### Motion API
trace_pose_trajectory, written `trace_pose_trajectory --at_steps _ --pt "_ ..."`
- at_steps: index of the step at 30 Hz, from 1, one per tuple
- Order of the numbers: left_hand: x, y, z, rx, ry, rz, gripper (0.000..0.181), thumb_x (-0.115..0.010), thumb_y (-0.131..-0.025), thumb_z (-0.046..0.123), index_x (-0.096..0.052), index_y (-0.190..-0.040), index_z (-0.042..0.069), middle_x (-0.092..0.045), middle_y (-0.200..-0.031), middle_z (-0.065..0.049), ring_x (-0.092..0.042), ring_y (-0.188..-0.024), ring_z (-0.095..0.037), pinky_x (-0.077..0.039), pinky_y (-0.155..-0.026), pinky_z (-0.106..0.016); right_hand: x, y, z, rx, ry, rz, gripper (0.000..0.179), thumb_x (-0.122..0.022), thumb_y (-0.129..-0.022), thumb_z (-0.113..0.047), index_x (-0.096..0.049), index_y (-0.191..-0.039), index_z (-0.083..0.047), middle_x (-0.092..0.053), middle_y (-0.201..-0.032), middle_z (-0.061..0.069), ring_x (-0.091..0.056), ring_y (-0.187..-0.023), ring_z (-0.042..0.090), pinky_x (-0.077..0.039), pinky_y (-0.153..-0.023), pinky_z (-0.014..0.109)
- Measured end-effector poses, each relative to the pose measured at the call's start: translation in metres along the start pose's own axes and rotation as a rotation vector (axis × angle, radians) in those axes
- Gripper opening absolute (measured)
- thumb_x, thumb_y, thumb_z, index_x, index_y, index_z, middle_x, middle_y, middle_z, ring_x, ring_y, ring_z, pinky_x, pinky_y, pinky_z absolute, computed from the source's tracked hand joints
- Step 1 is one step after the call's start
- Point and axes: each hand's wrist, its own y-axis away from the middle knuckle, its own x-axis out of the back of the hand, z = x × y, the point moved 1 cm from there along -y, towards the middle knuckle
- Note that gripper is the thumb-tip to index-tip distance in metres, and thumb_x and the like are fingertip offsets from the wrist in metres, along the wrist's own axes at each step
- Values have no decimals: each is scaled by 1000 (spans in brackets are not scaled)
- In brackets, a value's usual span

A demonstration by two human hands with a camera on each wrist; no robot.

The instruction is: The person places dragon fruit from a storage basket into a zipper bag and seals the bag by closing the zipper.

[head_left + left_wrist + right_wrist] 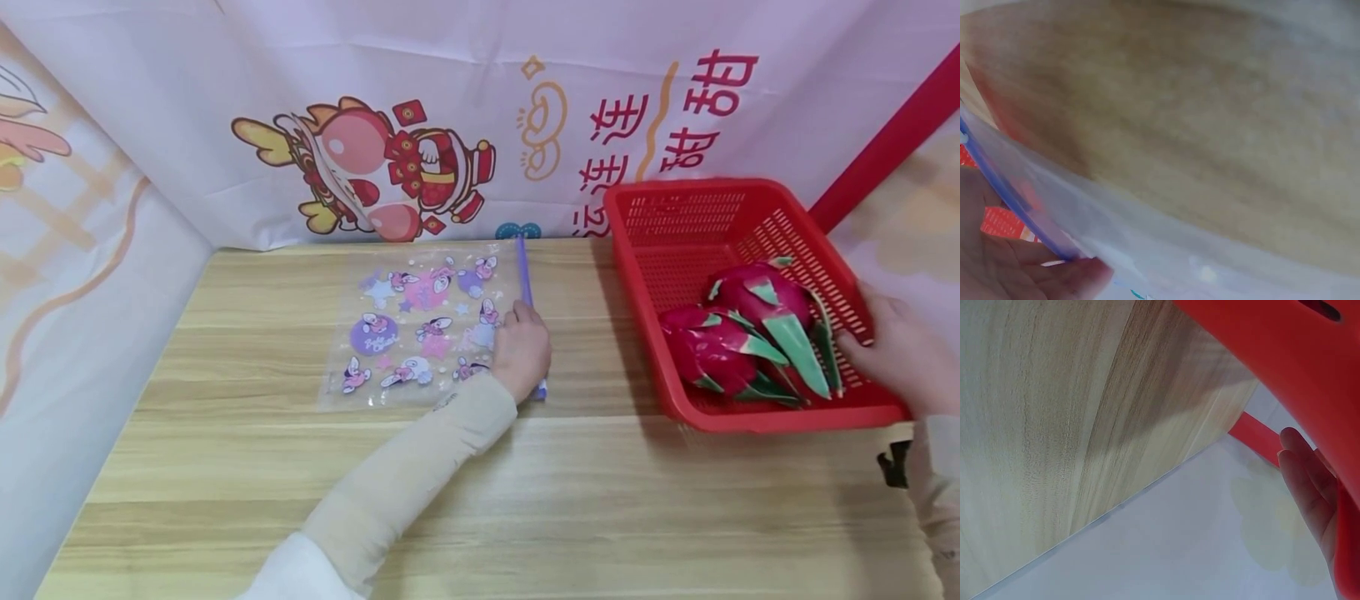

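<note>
A clear zip bag (408, 337) printed with pink and purple cartoon figures lies flat on the table. My left hand (522, 350) pinches it by the purple zip edge (524, 275); the left wrist view shows thumb and fingers at that blue-purple strip (1013, 215). At the right, my right hand (911, 354) grips the side of a red plastic basket (787, 419), thumb over the rim and fingers outside. From the right wrist, the basket (1310, 375) looks raised and tilted above the table. Inside it sit two dragon fruits, one (765, 304) behind the other (705, 350).
The wooden table (225, 467) ends at a white printed cloth (555, 92) along the back. Another cloth (67, 292) hangs at the left. A red strip (892, 133) runs up the right cloth. Something small and black (894, 464) shows by the right wrist.
</note>
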Motion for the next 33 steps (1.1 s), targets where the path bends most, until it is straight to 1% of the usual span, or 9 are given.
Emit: trace_pose_trajectory --at_steps 6,8,14,17,21,24,28,29,33 --pt "4 2 -1 22 2 -52 68 -60 -89 30 -37 -141 -9 -43 -145 -22 -54 -120 -28 -55 -88 -30 0 0 1 3 -1 1 81 -53 -88 -12 -5 -149 7 -32 -125 45 -32 -106 56 -31 -86 79" --pt "5 2 -1 35 -3 -39 70 -59 -89 30 -35 -142 -9 -41 -147 -22 -52 -125 -29 -53 -92 -31 0 0 0 10 -3 3 81 -53 -87 -11 -5 -149 7 -32 -125 45 -32 -106 56 -31 -86 79" --pt "6 3 0 94 4 17 76 -62 -87 32 -32 -144 -8 -35 -151 -22 -49 -127 -32 -51 -96 -34 0 1 -2 42 -9 23 80 -54 -86 -10 -8 -150 7 -35 -120 44 -36 -102 56 -34 -83 78" --pt "7 4 -1 94 30 19 76 -62 -87 30 -30 -145 -10 -33 -151 -26 -49 -128 -33 -49 -100 -34 0 0 -3 53 -5 29 80 -54 -86 -10 -8 -150 6 -37 -118 44 -39 -98 56 -36 -80 77" --pt "8 4 -2 69 60 -20 62 -51 -95 17 -28 -143 -14 -29 -150 -32 -48 -131 -32 -46 -105 -32 1 0 -4 57 -6 25 79 -54 -87 -9 -9 -150 6 -38 -118 44 -39 -98 56 -36 -79 77" --pt "8 4 -3 63 55 -12 49 -43 -97 6 -33 -140 -16 -32 -147 -35 -51 -129 -33 -51 -99 -30 1 0 -5 48 -6 19 79 -55 -87 -9 -9 -150 6 -37 -119 43 -39 -99 55 -36 -80 77" --pt "7 6 -3 69 44 35 42 -42 -95 2 -43 -132 -18 -41 -139 -37 -57 -122 -34 -58 -82 -29 2 0 -6 32 0 10 79 -54 -88 -10 -8 -150 6 -36 -121 43 -37 -101 55 -36 -81 77" --pt "7 6 -3 70 49 37 41 -43 -95 2 -44 -131 -18 -43 -138 -37 -57 -121 -35 -58 -82 -30 2 1 -6 25 0 5 79 -54 -88 -11 -7 -150 6 -35 -121 43 -37 -102 55 -35 -82 77" --pt "9 7 -3 59 42 26 41 -43 -96 5 -46 -130 -18 -46 -137 -35 -56 -122 -36 -55 -92 -33 2 2 -6 9 6 -6 80 -54 -89 -12 -6 -150 5 -34 -123 43 -35 -104 55 -34 -84 78"
